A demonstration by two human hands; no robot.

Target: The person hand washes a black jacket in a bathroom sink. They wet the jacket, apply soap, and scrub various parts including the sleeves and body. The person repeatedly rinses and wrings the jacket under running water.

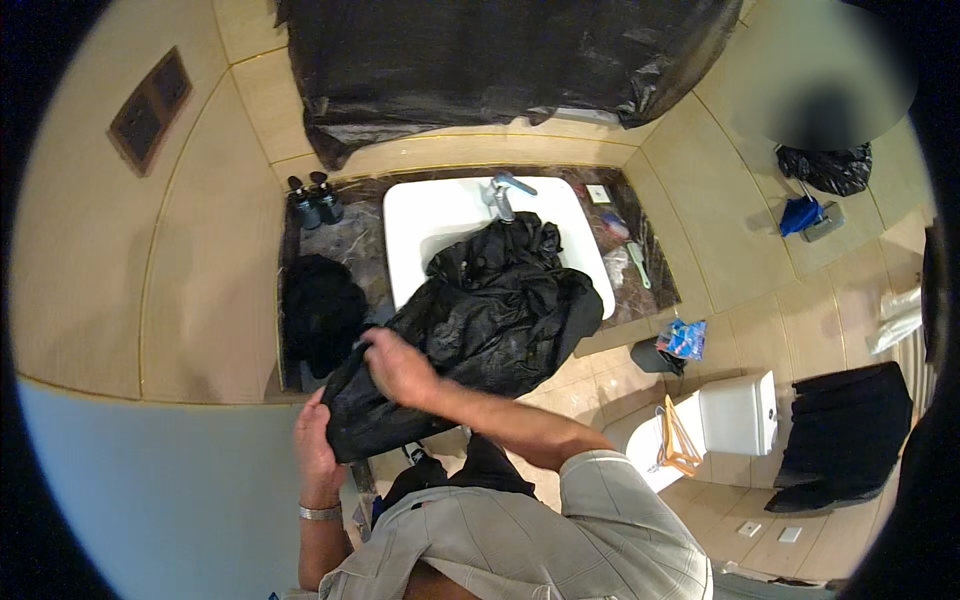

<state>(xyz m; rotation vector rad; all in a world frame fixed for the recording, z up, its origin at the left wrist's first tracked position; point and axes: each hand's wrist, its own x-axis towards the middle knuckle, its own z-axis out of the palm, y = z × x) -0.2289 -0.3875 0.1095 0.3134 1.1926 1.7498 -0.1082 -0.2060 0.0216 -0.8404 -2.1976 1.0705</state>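
Observation:
A large black garment (495, 322) lies bunched in the white washbasin (412, 217) and hangs over its front edge towards me. My left hand (316, 435) grips the garment's lower left edge. With my right hand (397, 367) I pinch its upper edge, just right of and above the left one. The chrome tap (504, 196) stands behind the cloth, whose top end lies right under the spout. Left of the basin, a dark fluffy cloth heap (322, 311) rests on the dark marble counter (345, 247). The basin's bowl is mostly hidden.
Two dark pump bottles (315, 202) stand at the counter's back left. A pale green brush (639, 264) lies at its right. Beyond are a waste bin (651, 356), a toilet (739, 412) with wooden hangers (677, 442) on it, and a hanging black cloth (844, 435).

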